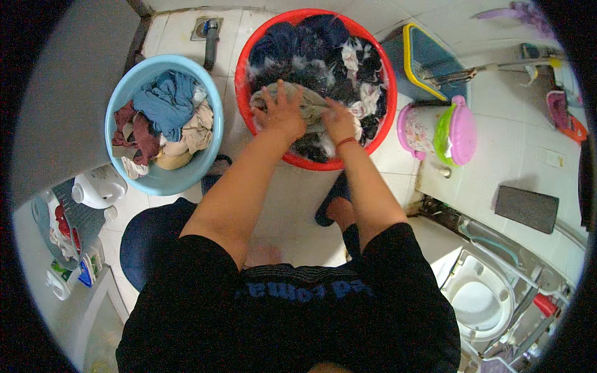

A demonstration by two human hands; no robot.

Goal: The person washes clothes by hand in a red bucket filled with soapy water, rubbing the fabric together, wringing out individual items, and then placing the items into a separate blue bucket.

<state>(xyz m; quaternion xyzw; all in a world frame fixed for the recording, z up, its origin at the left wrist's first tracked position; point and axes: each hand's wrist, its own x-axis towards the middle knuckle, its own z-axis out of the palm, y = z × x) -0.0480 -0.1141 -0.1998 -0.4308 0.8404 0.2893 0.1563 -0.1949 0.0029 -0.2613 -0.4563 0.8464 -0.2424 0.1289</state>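
Note:
A red basin (393,93) on the floor ahead of me holds wet dark clothes (305,50) with white suds and a black garment with white patches (367,96). Across its near left part lies a bunched olive-beige garment (311,107). My left hand (283,115) presses on this garment with the fingers spread. On the garment's right end, my right hand (339,121) is closed, a red band round its wrist; its fingertips are partly hidden in the cloth.
To the left stands a light blue basin (217,124) of clothes, with a white jug (99,186) nearby. A blue bin with a yellow rim (407,59) and a pink-lidded bucket (463,133) stand on the right. A toilet (479,298) is at lower right, a drain pipe (211,46) beyond.

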